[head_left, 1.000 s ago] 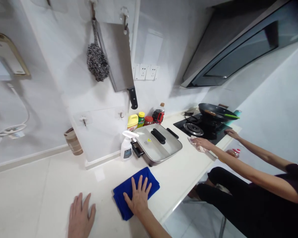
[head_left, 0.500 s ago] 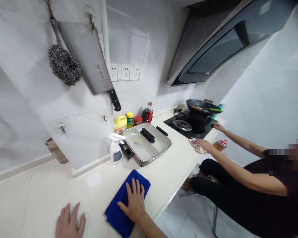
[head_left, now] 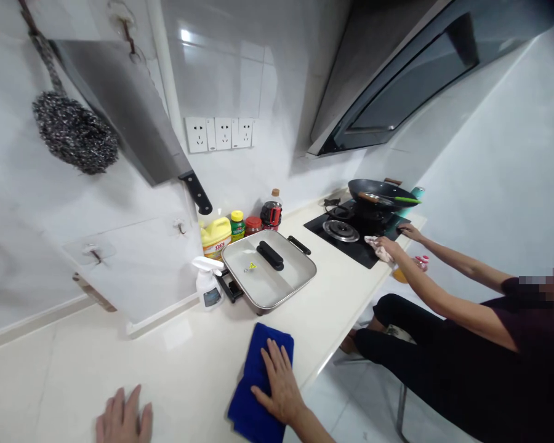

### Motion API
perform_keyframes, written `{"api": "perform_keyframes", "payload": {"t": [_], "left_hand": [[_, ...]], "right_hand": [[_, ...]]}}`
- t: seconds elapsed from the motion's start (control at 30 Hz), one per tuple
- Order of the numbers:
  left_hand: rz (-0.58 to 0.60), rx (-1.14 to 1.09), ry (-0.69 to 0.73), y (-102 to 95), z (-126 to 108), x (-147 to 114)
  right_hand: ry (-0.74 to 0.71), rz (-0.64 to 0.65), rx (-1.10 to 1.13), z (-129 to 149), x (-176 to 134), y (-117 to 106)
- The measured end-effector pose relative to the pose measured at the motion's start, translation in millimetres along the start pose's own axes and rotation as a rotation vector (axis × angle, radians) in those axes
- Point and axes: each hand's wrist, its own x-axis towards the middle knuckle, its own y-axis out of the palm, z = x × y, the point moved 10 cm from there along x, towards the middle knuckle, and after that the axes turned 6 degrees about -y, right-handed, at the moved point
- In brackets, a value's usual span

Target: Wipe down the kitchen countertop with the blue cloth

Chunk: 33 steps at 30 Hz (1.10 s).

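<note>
Under my right hand [head_left: 281,389] lies a folded blue cloth [head_left: 257,363], spread flat on the white countertop [head_left: 184,381] near its front edge. The palm presses on the cloth with fingers stretched out. My left hand [head_left: 125,418] rests on the bare counter at the lower left, fingers apart, holding nothing; its wrist is out of frame. Beyond the cloth stands a rectangular electric pan [head_left: 289,277] with a glass lid and black handle. A white spray bottle [head_left: 208,284] is just left of the pan.
A seated person [head_left: 452,332] on the right holds a pale cloth [head_left: 379,251] on the black cooktop [head_left: 357,249], which carries a wok [head_left: 381,192]. Bottles and jars, including a yellow jug [head_left: 216,239], line the wall. A cleaver [head_left: 124,104] and steel scourer [head_left: 76,134] hang at left.
My right hand and the blue cloth have slid right, toward the counter's front edge. My left hand stays on the counter. The other person's cloth has moved onto the cooktop. The view has shifted slightly.
</note>
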Motion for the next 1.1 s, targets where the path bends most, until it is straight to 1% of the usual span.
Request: {"api": "perform_keyframes", "payload": {"t": [0.07,0.1,0.17,0.27,0.3,0.37,0.47,0.53,0.63,0.7,0.77,0.87,0.97,1.03,1.1], "left_hand": [[0.037,-0.005,-0.081,4.3,-4,7],[0.046,-0.016,-0.099,6.0,-11,11],[0.055,-0.047,-0.089,10.3,-34,18],[0.075,-0.069,-0.088,21.5,-72,24],[0.069,-0.055,-0.096,24.3,-82,24],[0.011,0.000,-0.091,24.4,-98,22],[-0.071,0.087,-0.035,20.7,-113,18],[-0.071,0.116,-0.020,21.0,-115,18],[-0.044,0.136,-0.041,22.3,-111,19],[-0.026,0.143,-0.056,23.1,-110,20],[-0.007,0.148,-0.063,23.7,-111,21],[0.010,0.148,-0.075,24.1,-111,21],[0.019,0.145,-0.087,25.1,-110,22],[0.024,0.146,-0.088,26.3,-110,22],[0.016,0.143,-0.087,26.0,-110,21]], "right_hand": [[0.021,-0.018,-0.032,-27,-4,-9],[0.032,-0.020,-0.048,-41,-4,-12],[0.038,-0.014,-0.071,-65,-3,-17],[0.004,0.009,-0.092,-95,6,-19],[-0.007,0.019,-0.098,-103,10,-19],[-0.023,0.038,-0.113,-122,19,-18],[-0.033,0.063,-0.124,-151,35,-16],[-0.015,0.069,-0.129,-172,46,-16],[0.051,0.062,-0.149,-200,64,-17],[0.085,0.063,-0.166,-211,71,-16],[0.081,0.070,-0.176,-213,72,-15],[0.039,0.067,-0.182,-208,59,-16],[0.022,0.063,-0.195,-210,33,-21],[0.032,0.074,-0.210,-222,16,-23],[0.076,0.077,-0.234,-241,6,-27]]}}
